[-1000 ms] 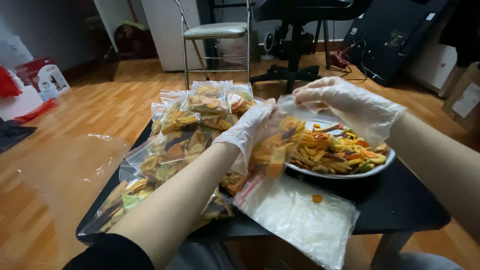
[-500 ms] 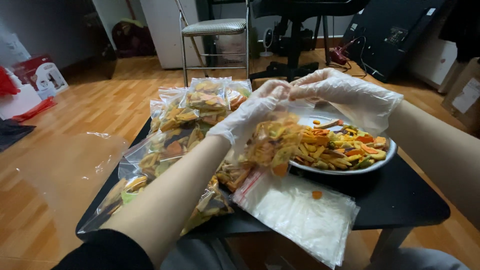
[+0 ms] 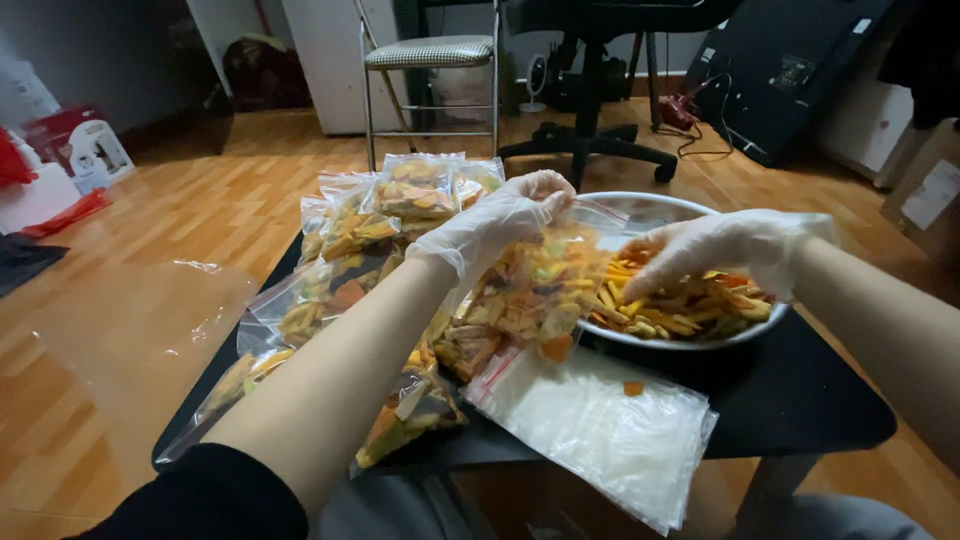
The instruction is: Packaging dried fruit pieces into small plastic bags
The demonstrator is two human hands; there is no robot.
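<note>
Both my hands wear thin clear gloves. My left hand (image 3: 505,218) pinches the top edge of a clear zip bag (image 3: 530,290) partly filled with mixed dried fruit and vegetable chips, holding it up beside a metal bowl (image 3: 650,208). My right hand (image 3: 715,250) reaches into the bowl, fingers curled down on the orange and yellow chips (image 3: 690,312). A stack of empty zip bags (image 3: 600,425) lies on the black table (image 3: 800,400) in front of the bowl, with one loose orange chip (image 3: 632,388) on top.
Several filled chip bags (image 3: 370,230) lie piled across the table's left and far side, some hanging over the left edge. A folding chair (image 3: 430,60) and an office chair base (image 3: 590,150) stand behind on the wooden floor. Boxes sit far left.
My left hand has lifted the bag and tilted it nearer the bowl. My right hand has dropped from the bag's mouth into the bowl's chips.
</note>
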